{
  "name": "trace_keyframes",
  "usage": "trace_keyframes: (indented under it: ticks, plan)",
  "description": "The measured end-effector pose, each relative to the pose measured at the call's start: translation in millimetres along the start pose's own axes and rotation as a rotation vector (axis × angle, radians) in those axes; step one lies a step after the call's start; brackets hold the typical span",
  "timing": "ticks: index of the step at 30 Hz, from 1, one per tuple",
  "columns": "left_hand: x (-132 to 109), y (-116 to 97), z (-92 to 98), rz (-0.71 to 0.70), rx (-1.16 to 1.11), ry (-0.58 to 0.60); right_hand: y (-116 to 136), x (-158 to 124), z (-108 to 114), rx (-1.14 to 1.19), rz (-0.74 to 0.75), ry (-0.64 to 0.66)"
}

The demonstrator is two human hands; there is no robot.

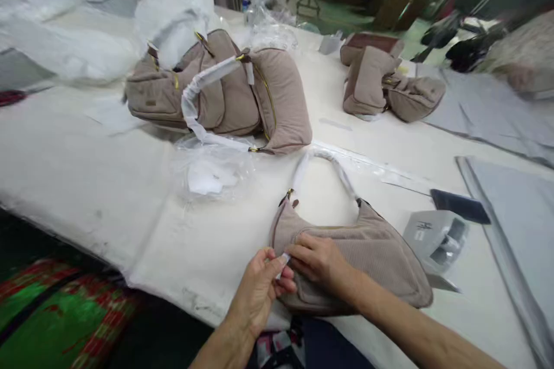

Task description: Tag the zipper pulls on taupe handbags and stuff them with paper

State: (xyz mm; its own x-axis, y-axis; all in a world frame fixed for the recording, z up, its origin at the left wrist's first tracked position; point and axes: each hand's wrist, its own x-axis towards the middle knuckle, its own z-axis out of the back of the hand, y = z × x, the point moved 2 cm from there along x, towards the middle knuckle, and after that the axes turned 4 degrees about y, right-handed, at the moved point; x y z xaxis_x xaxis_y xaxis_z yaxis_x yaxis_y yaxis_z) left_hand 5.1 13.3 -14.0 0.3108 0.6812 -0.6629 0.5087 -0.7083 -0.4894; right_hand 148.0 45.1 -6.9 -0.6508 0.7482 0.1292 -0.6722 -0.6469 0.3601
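Observation:
A taupe handbag (367, 253) with a plastic-wrapped handle lies at the near edge of the white table (86, 155). My left hand (259, 291) is closed in a pinch on a small white tag (283, 259) at the bag's left end. Fingers curled, my right hand (318, 262) rests on the bag's front beside the tag, touching it. Both hands meet at the bag's lower left corner.
A pile of matching taupe bags (225, 92) with wrapped handles lies at the back left, and more bags (385, 83) sit at the back right. Crumpled clear plastic (212, 170) lies mid-table. A tape dispenser (437, 236) and a dark phone (461, 206) are right of the bag. Grey sheets (515, 207) cover the right side.

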Motion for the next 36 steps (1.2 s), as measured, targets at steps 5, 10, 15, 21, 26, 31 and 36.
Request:
trace_keyframes:
  ticks: [5,10,15,21,26,31,36]
  plan:
    - [2.2,4.6,0.5,0.052,-0.056,-0.008,12.9,5.5,-13.6,-0.119,0.077,-0.082]
    - [0.8,8.5,2.3,-0.019,0.045,-0.04,16.4,6.6,-7.6,-0.151,-0.027,-0.09]
    - [-1.4,10.1,0.5,-0.035,0.051,-0.028,20.5,-4.1,6.9,-0.126,0.02,-0.176]
    - [-1.7,8.9,-3.0,0.011,-0.065,-0.035,25.7,3.2,-9.9,-0.112,0.069,-0.17]
    - [-1.9,12.3,6.1,-0.08,0.218,-0.032,24.2,-0.8,3.8,-0.143,-0.043,-0.163]
    - [-4.8,11.0,15.0,-0.034,0.279,0.032,-5.1,-20.7,28.9,-0.104,-0.087,-0.073]
    - [3.4,3.2,14.6,0.173,0.209,0.06,-25.5,-27.2,19.7,-0.042,-0.239,0.023]
